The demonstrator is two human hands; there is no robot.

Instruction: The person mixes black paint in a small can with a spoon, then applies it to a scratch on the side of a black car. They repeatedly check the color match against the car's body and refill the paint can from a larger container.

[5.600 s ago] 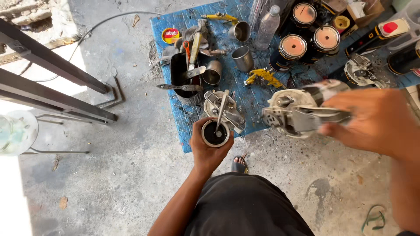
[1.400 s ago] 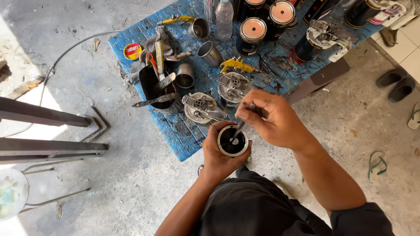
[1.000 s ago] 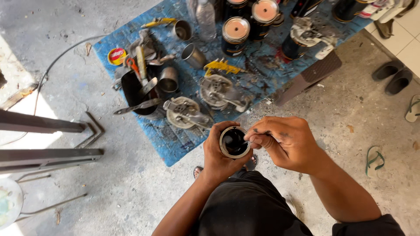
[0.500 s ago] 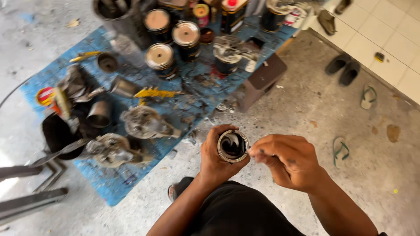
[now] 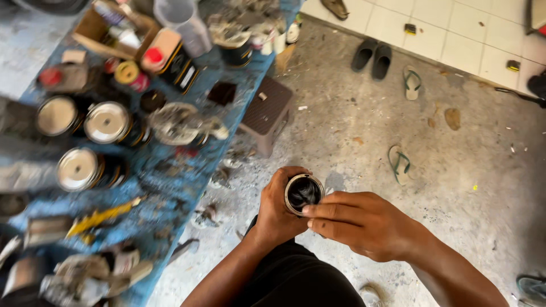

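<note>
A short metal cylinder (image 5: pixel 303 193) with a dark, greasy hollow inside is wrapped in my left hand (image 5: pixel 276 213), its open end facing up. My right hand (image 5: pixel 364 223) rests against the cylinder's rim, fingertips touching its lower right edge, fingers closed together; I cannot see any tool in it. Both hands hover over the bare concrete floor, above my lap in dark shorts (image 5: pixel 296 278).
A blue mat (image 5: pixel 170 170) at the left carries round tins with metal lids (image 5: pixel 107 121), engine parts (image 5: pixel 182 125), a yellow tool (image 5: pixel 99 217) and a plastic jug (image 5: pixel 185 20). A small brown stool (image 5: pixel 267 111) stands beside it. Sandals (image 5: pixel 372 55) lie at the tiled edge.
The view has swung right, so the mat has slid to the left. My hands have lifted the cylinder off the mat toward my lap; the stirring tool seen earlier in my right hand is out of sight.
</note>
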